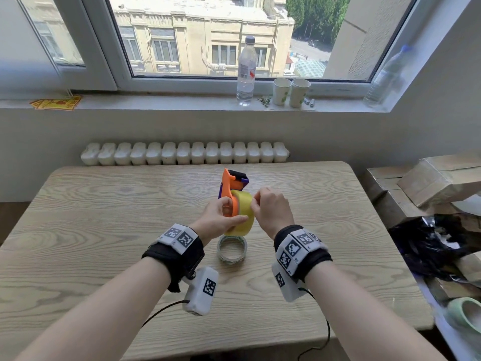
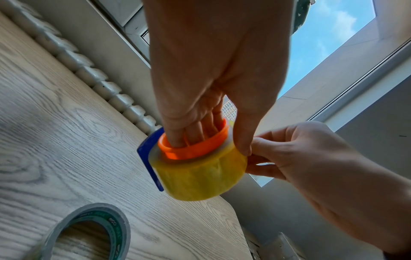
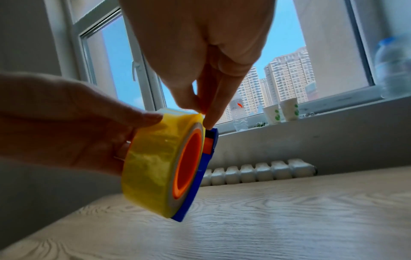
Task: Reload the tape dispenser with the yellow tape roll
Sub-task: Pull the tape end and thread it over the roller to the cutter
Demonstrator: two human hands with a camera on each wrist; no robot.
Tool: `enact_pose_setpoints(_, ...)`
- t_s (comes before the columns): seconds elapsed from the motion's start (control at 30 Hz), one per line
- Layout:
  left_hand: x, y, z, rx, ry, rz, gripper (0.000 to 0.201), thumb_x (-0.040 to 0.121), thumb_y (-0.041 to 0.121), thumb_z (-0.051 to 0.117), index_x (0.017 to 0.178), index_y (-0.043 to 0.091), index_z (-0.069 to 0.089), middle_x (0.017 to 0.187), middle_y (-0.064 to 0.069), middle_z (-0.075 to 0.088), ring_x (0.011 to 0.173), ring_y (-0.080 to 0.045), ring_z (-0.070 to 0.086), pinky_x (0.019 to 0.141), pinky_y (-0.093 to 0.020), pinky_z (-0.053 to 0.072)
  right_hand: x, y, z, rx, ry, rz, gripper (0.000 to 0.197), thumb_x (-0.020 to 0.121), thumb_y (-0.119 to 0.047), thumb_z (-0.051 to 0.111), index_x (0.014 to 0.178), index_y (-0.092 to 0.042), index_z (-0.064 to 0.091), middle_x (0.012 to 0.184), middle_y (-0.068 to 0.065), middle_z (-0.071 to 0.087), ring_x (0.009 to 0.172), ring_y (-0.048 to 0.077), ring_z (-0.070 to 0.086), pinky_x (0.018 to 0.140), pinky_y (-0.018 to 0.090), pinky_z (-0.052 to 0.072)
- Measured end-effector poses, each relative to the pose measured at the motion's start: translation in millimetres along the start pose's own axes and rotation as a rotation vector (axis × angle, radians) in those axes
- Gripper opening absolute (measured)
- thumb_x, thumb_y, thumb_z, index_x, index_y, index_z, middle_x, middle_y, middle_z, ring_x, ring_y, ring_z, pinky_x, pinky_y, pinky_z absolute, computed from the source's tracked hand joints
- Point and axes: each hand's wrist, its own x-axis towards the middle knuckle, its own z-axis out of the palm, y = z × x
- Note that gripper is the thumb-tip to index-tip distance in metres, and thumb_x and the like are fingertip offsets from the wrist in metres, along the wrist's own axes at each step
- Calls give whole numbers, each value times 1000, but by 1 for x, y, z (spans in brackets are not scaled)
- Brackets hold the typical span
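You hold a translucent yellow tape roll on a tape dispenser with an orange hub and frame, a blue side plate and a black front piece. Under your hands the table shows pale wood grain with looping rings, and the spare tape ring on it is grey-white with green print inside. Your black wrist straps carry white blocks with black-and-white square codes.

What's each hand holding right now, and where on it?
Left hand grips the tape dispenser by its orange hub, fingers inside, thumb on the yellow tape roll. Right hand pinches the roll's top edge.
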Motion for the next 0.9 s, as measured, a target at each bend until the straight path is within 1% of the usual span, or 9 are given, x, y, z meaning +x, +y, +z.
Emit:
enact_pose_setpoints(0.2, 0, 0, 2, 3, 4, -16, 39, 75, 9, 75, 109, -1, 58, 106, -17, 68, 100, -26, 66, 84, -39, 55, -3, 4, -1, -53, -58, -82, 14, 89, -11, 50, 95, -1, 58, 96, 17, 61, 85, 34, 59, 67, 33, 37)
enact_pose_setpoints(0.3, 0, -1, 1, -8, -12, -35, 39, 77, 10, 73, 111, -1, 57, 107, -19, 69, 97, -26, 67, 70, -29, 56, -6, 5, 0, -83, -82, -153, 13, 90, -10, 48, 93, 1, 55, 93, 17, 57, 77, 35, 58, 62, 33, 33)
enact_pose_setpoints(0.37, -1, -2, 0, -28, -33, -42, 38, 79, 11, 72, 112, -2, 57, 107, -20, 69, 92, -24, 68, 62, -23, 55, -7, 7, 1, -50, -65, -170, 13, 90, -11, 49, 92, 1, 55, 92, 17, 57, 74, 35, 58, 61, 33, 36)
enact_pose_setpoints(0.47, -1, -2, -2, -41, -28, -35, 34, 79, 10, 71, 109, -1, 58, 101, -16, 69, 85, -18, 68, 57, -17, 54, -8, 9, 2, 31, -13, -146, 20, 92, -15, 48, 104, -1, 57, 102, 15, 59, 81, 31, 60, 69, 36, 46)
enact_pose_setpoints(0.53, 0, -2, -2, -68, -14, -22, 31, 79, 8, 71, 105, 1, 57, 95, -11, 68, 80, -15, 66, 55, -15, 51, -9, 8, 4, 31, -58, -141, 28, 94, -17, 44, 115, -3, 57, 113, 13, 58, 92, 30, 60, 79, 39, 49)
enact_pose_setpoints(0.6, 1, -1, -1, -88, -4, -19, 32, 79, 9, 71, 106, 1, 57, 93, -9, 68, 80, -15, 66, 56, -16, 51, -10, 7, 5, 15, -93, -147, 30, 95, -18, 42, 116, -5, 58, 115, 12, 58, 96, 29, 59, 81, 39, 48)
enact_pose_setpoints(0.73, 4, 1, -1, -89, 2, -27, 33, 78, 15, 72, 106, 3, 59, 99, -14, 69, 87, -21, 67, 60, -23, 52, -9, 9, 6, 4, -47, -186, 27, 94, -17, 45, 108, -3, 63, 108, 11, 61, 86, 30, 61, 73, 38, 50)
enact_pose_setpoints(0.8, 4, 3, -1, -92, -6, -28, 32, 79, 15, 72, 105, 4, 59, 99, -15, 69, 87, -22, 67, 60, -24, 52, -8, 11, 5, 23, -26, -198, 25, 93, -15, 47, 105, -2, 64, 104, 13, 63, 84, 30, 62, 71, 36, 49)
enact_pose_setpoints(0.9, 4, 3, -1, -97, -21, -15, 33, 79, 11, 72, 108, 1, 58, 101, -16, 69, 90, -23, 68, 63, -24, 54, -4, 13, 2, 77, 15, -183, 22, 92, -12, 50, 104, -3, 65, 100, 13, 65, 86, 29, 61, 74, 34, 47)
